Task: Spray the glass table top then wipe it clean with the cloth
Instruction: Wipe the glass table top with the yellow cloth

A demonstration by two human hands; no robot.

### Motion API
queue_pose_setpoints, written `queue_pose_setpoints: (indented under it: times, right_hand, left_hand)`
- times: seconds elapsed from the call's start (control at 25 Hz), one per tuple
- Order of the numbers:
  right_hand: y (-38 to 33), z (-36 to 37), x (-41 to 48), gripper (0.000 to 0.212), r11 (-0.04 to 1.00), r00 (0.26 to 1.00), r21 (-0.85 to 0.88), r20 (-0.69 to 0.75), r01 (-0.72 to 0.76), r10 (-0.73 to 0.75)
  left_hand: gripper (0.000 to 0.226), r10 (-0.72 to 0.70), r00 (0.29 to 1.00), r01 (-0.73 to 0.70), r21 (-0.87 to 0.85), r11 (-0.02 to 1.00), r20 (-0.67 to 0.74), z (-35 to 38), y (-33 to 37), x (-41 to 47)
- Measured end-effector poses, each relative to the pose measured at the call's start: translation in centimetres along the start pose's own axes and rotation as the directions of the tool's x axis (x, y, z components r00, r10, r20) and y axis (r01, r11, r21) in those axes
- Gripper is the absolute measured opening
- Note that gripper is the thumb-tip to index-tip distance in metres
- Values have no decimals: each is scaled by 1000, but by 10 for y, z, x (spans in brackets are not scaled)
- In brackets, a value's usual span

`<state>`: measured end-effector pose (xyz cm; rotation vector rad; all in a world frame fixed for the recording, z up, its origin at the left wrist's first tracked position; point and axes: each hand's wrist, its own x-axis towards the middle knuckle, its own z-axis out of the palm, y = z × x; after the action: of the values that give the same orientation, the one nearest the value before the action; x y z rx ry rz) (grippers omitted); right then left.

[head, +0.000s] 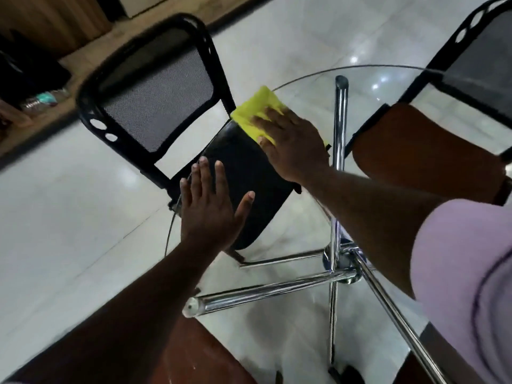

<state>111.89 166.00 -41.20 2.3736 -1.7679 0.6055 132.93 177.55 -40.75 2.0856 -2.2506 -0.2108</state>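
Observation:
The round glass table top (304,206) fills the middle and right of the head view, with chrome legs showing through it. A yellow cloth (259,110) lies flat on the glass near its far left rim. My right hand (291,145) presses down on the cloth, fingers spread over it. My left hand (210,209) rests flat on the glass near the left rim, fingers apart and holding nothing. No spray bottle is in view.
A black mesh-back chair (155,98) stands pushed in at the far left, its seat under the glass. A second black chair (476,48) with a brown seat (421,153) stands at the far right. Another brown seat (191,353) sits near me. Glossy pale floor tiles surround the table.

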Motion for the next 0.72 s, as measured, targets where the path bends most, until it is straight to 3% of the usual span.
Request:
queue_pose_setpoints:
  times: [0.04,0.08,0.16,0.2,0.28,0.32,0.44,0.52,0.64,0.72]
  right_hand:
    - [8,6,2,51,980,979,-5,-59,-197,197]
    - [13,12,3,52,982,981,-38,-56,-186,184]
    - [40,9,6,52,997,997,-30,32,76,-75]
    - [58,0,10,53,998,997,3,45,60,-60]
    - [89,-12,11,56,970,970,10,34,-242,241]
    - [100,-11,8,58,945,946,-32,12,-324,325]
    - [130,-22,-3,61,968,966,-34,69,-248,250]
    - [164,-37,-11,60,940,940,-32,10,-340,341]
    - [215,-42,-46,51,993,996,-78,-23,-86,85]
    - [244,-62,-69,59,968,970,-73,5,-241,242]
  left_hand:
    - [96,30,1000,-30,10,999,1,3,11,13]
    - [96,49,999,-49,15,999,4,4,19,23]
    - [97,70,997,-71,24,997,27,6,40,42]
    - [96,76,996,-77,27,997,40,6,53,49]
    - [96,117,991,-120,34,992,61,5,79,59]
    - [95,150,987,-152,45,987,61,7,95,65]
    - [97,193,979,-196,46,979,70,12,137,79]
    - [98,169,983,-173,44,984,73,16,152,83]
    - [103,157,983,-162,51,985,91,13,160,81]
    - [106,200,973,-206,39,978,114,13,183,75]
